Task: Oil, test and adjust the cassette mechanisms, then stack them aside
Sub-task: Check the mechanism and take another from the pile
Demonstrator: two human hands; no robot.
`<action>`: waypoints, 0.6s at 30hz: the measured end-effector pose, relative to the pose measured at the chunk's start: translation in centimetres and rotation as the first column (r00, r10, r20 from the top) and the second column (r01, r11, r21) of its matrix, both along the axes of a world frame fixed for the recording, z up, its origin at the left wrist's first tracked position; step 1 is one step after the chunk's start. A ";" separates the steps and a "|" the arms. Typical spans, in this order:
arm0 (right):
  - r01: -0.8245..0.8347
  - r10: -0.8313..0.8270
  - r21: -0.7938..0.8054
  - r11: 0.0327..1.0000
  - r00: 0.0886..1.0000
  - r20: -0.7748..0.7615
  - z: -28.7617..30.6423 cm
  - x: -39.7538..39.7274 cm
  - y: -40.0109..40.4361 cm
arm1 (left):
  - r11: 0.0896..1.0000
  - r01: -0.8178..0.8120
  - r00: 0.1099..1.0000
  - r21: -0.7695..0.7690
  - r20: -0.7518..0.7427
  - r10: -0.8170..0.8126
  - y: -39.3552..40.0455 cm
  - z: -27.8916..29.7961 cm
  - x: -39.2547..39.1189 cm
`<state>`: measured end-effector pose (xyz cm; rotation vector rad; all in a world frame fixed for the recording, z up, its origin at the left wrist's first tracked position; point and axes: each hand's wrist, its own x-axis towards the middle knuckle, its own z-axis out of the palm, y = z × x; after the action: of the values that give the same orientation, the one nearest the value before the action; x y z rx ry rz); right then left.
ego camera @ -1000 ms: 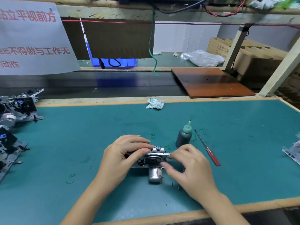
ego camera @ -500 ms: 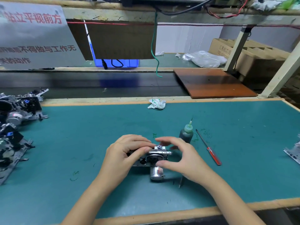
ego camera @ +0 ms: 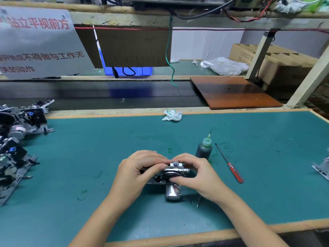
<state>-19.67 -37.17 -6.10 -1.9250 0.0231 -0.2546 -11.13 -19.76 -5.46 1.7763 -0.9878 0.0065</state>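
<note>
Cassette mechanism [ego camera: 170, 173] sits low centre on the green table [ego camera: 89, 157], held between both hands. Left hand [ego camera: 137, 172] grasps its left end, fingers curled over the top edge, thumb tip near the small top bracket. Right hand [ego camera: 197, 175] grasps the right end, index arched over the top, thumb pressed on the round flywheel face; both grips closed on the mechanism. Silver motor can [ego camera: 172, 190] sticks out from the mechanism toward the camera, resting on or just above the mat, cannot tell which. Dark oil bottle [ego camera: 203, 150] with pale green nozzle stands upright just behind the right hand. Red-handled screwdriver [ego camera: 229, 164] lies flat right of the bottle, tip pointing away, handle nearer. Thin pointed tool [ego camera: 199, 202] lies beneath the right wrist, mostly hidden. Pile of other mechanisms [ego camera: 19, 132] at the table's left edge, jumbled. Part of another metal piece [ego camera: 323, 169] at the right edge, cut off. Crumpled white-green wrapper [ego camera: 172, 115] at the table's far rim. Beyond: dark conveyor belt [ego camera: 98, 93], brown board [ego camera: 233, 91], sign with red Chinese text [ego camera: 35, 41], cardboard boxes [ego camera: 277, 61].
</note>
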 end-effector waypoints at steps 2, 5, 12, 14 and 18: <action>-0.016 0.015 -0.035 0.999 1.000 -0.015 0.2 -0.1 -0.1 | 1.000 -0.005 1.000 0.003 0.009 0.005 0.0 0.0 0.1; 0.066 -0.065 -0.328 0.942 0.998 0.014 0.3 -0.9 -0.4 | 1.000 -0.019 1.000 0.009 0.022 0.019 -0.1 -0.1 0.1; 0.313 -0.125 -0.749 0.584 0.946 0.299 -0.8 -2.6 0.1 | 0.999 -0.039 0.998 0.019 0.044 0.039 -0.1 0.0 0.0; 0.273 -0.117 -0.789 0.550 0.961 0.251 -0.4 -2.6 0.0 | 0.999 -0.041 0.998 0.025 0.044 0.040 0.0 0.1 0.0; 0.208 -0.126 -0.789 0.579 0.978 0.165 0.7 -2.8 0.2 | 0.999 -0.031 0.999 0.033 -0.007 0.031 0.0 0.6 -0.2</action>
<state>-22.43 -36.94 -5.36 -2.8396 0.0335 -0.5563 -11.36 -19.75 -4.85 1.8201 -0.9596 0.0035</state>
